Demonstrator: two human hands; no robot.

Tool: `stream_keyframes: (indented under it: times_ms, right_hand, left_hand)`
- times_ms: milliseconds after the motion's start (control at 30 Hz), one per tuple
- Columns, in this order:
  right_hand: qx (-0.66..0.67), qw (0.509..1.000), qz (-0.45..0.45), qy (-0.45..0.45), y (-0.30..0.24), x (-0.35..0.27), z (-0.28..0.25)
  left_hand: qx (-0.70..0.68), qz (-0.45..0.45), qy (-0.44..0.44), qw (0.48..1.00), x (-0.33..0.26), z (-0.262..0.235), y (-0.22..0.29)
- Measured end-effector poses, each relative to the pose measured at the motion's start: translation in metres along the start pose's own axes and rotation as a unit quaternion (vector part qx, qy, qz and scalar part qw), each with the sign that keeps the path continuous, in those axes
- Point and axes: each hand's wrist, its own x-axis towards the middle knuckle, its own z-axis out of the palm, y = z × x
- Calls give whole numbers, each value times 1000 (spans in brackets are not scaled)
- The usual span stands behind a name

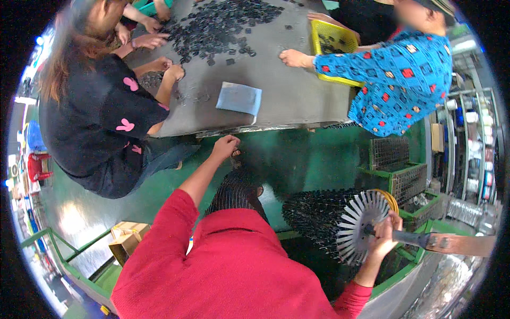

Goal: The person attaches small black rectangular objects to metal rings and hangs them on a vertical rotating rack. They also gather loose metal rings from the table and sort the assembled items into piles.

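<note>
Below the table's near edge, my left hand (pixel 227 146) is held with its fingers curled together. Whatever may be in them is too small to make out. At the lower right, my right hand (pixel 385 234) is closed around the shaft (pixel 411 237) by the hub of a slotted round disc (pixel 357 226) with pale radial fins. Left of the disc spreads a dense bundle of dark pieces (pixel 313 215) in rows. A yellow ring-shaped band (pixel 392 199) shows behind the disc's upper right edge.
A grey table (pixel 196 114) ahead carries many small black pieces (pixel 218 26) and a light-blue cloth-like pouch (pixel 239 98). Co-workers sit left and right; a yellow basket (pixel 334 40) stands by the right one. Green-framed wire crates (pixel 390 154) and a cardboard box (pixel 127 239) flank me.
</note>
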Motion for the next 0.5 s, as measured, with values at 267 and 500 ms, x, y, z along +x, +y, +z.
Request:
stream_keyframes:
  times_ms: [267,500]
  right_hand:
    - [-59,989,-58,-123,-136,83,91]
    - [19,969,-89,-231,-291,151,132]
  left_hand:
    - [-359,-148,139,911,121,-3,-34]
    - [-426,-130,176,878,174,-13,-10]
